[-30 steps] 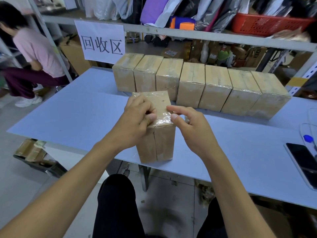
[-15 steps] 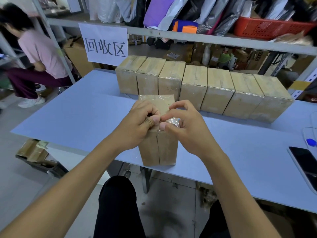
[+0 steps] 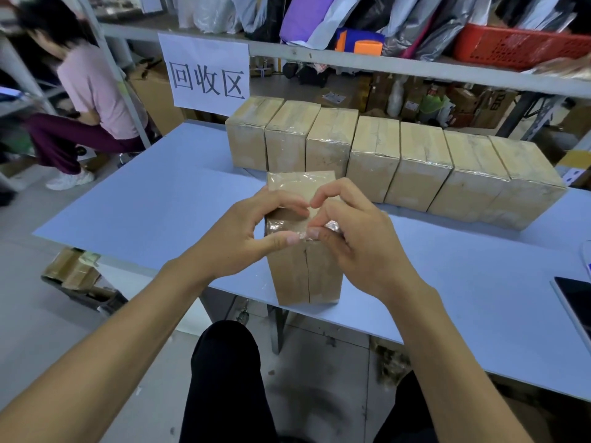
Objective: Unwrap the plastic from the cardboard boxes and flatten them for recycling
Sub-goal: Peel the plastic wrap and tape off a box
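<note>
Both hands on upright box (image 3: 303, 273) | left hand (image 3: 243, 235) pinching plastic wrap (image 3: 284, 223) | right hand (image 3: 355, 244) pinching wrap

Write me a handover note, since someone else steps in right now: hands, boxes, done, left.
Left hand: pinching the plastic wrap at the near top edge of the front box.
Right hand: pinching the same wrap beside it.
Front box: upright at the table edge.
Row of boxes: seven behind, all wrapped.
Done: nothing unwrapped or flattened.
Left: strip and flatten all eight.
</note>
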